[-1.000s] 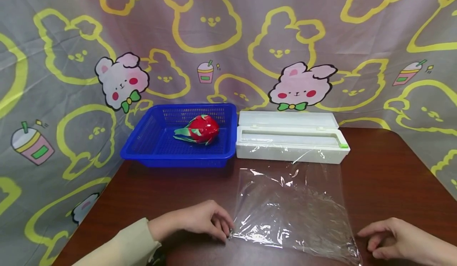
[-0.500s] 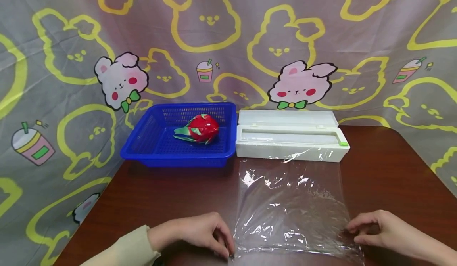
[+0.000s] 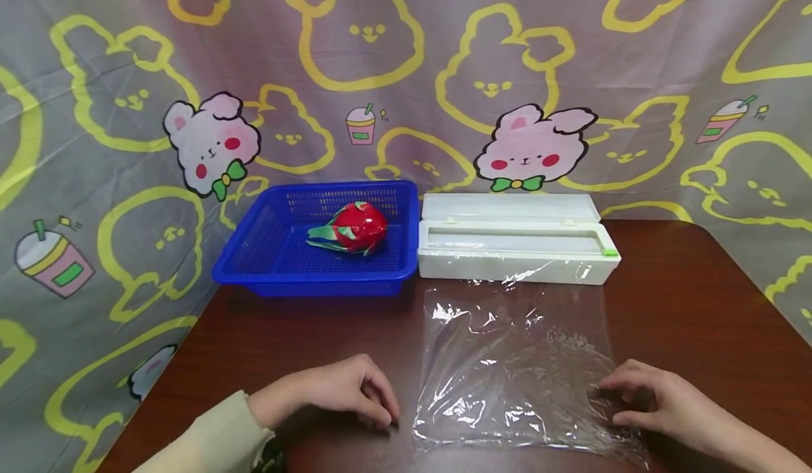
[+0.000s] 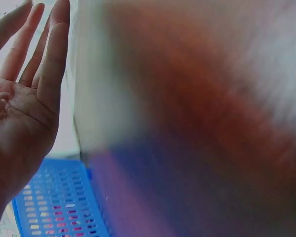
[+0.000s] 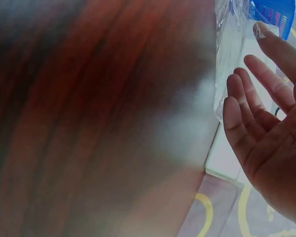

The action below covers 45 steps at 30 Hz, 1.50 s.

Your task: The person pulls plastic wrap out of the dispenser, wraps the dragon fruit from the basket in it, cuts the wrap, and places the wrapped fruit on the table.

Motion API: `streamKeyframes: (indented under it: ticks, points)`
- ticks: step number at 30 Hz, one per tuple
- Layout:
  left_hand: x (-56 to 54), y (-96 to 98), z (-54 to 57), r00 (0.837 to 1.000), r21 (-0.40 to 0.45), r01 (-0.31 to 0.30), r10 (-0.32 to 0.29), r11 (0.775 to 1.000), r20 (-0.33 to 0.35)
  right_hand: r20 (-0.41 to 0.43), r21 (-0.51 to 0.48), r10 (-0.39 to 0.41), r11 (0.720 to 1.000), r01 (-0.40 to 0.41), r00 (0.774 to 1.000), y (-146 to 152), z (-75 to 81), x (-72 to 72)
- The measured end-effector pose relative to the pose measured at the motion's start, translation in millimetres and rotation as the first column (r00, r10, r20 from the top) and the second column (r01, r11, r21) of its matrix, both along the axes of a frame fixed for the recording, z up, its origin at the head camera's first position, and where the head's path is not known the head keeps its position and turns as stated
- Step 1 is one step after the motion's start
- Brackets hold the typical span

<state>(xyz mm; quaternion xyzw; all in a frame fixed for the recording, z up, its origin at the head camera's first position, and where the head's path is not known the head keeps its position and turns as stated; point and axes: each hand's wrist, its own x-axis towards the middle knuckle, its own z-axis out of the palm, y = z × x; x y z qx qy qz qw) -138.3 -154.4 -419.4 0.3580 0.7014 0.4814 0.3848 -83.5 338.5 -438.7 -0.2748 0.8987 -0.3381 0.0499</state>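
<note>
A sheet of clear plastic wrap (image 3: 501, 374) lies over the table, drawn out from a white wrap dispenser (image 3: 514, 268) with its lid raised. Just left of the sheet's near left corner is my left hand (image 3: 352, 388), fingers loosely bent and nothing between them; its palm (image 4: 24, 113) shows bare in the left wrist view. My right hand (image 3: 666, 406) hovers at the sheet's right edge, its fingertips overlapping the film in the head view. In the right wrist view the right hand (image 5: 271, 113) has its fingers spread and relaxed, with the plastic wrap (image 5: 227, 59) beyond them.
A blue plastic basket (image 3: 317, 279) stands left of the dispenser, with a red dragon fruit (image 3: 364, 226) with green scales in it. The dark brown table (image 3: 704, 318) meets a printed curtain (image 3: 406, 57) at the back. A green slider (image 3: 609, 252) sits at the dispenser's right end.
My left hand has let go of the wrap's near left corner and drawn away to the left. The right hand has moved leftward over the film's edge. The sheet now lies lower.
</note>
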Motion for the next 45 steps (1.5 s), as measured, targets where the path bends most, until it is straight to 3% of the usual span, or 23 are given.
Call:
streamKeyframes:
  ticks: [4, 7, 10, 15, 19, 23, 29, 32, 38, 43, 45]
  points:
    - [-9.6, -4.4, 5.6, 0.999, -0.003, -0.045, 0.045, 0.999, -0.02, -0.002, 0.095, -0.06, 0.994, 0.06, 0.998, -2, -0.2, 1.8]
    - [-17.4, -7.3, 12.8, 0.997, -0.011, -0.068, 0.067, 0.998, -0.046, -0.071, 0.191, -0.086, 0.977, 0.099, 0.994, -2, -4.2, 3.8]
    - [-27.3, -10.7, 22.8, 0.991, -0.027, -0.091, 0.088, 0.995, -0.101, -0.131, 0.236, -0.058, 0.968, 0.088, 0.99, 1, -9.9, 6.6]
    - [-46.8, -17.9, 41.7, 0.975, -0.022, -0.153, 0.147, 0.988, -0.168, -0.197, 0.153, 0.036, 0.988, -0.005, 0.98, 4, -17.6, 7.8]
    - [-60.9, -22.3, 56.6, 0.966, 0.02, -0.195, 0.196, 0.981, -0.169, -0.133, 0.073, 0.053, 0.996, -0.043, 0.99, 6, -18.4, 5.3]
    - [-72.0, -23.9, 68.7, 0.953, 0.049, -0.236, 0.24, 0.971, -0.186, -0.118, 0.067, 0.05, 0.997, -0.042, 0.992, 6, -19.4, 3.3]
    - [-83.7, -26.5, 87.0, 0.921, 0.042, -0.262, 0.263, 0.964, -0.287, -0.259, 0.14, 0.039, 0.99, -0.002, 0.965, 5, -23.5, 3.9]
    - [-88.1, -29.2, 99.9, 0.895, 0.03, -0.285, 0.277, 0.958, -0.348, -0.305, 0.172, 0.021, 0.984, 0.034, 0.952, 4, -24.1, 5.3]
    - [-103.5, -33.6, 123.0, 0.834, -0.015, -0.359, 0.314, 0.933, -0.453, -0.335, 0.183, 0.008, 0.982, 0.056, 0.942, 6, -23.8, 6.0]
    - [-121.7, -37.1, 127.6, 0.794, -0.069, -0.427, 0.338, 0.902, -0.505, -0.307, 0.189, 0.006, 0.981, 0.055, 0.952, 7, -24.4, 5.7]
    - [-128.8, -37.8, 127.5, 0.79, -0.073, -0.431, 0.337, 0.899, -0.512, -0.274, 0.186, -0.001, 0.981, 0.054, 0.962, 7, -24.8, 6.3]
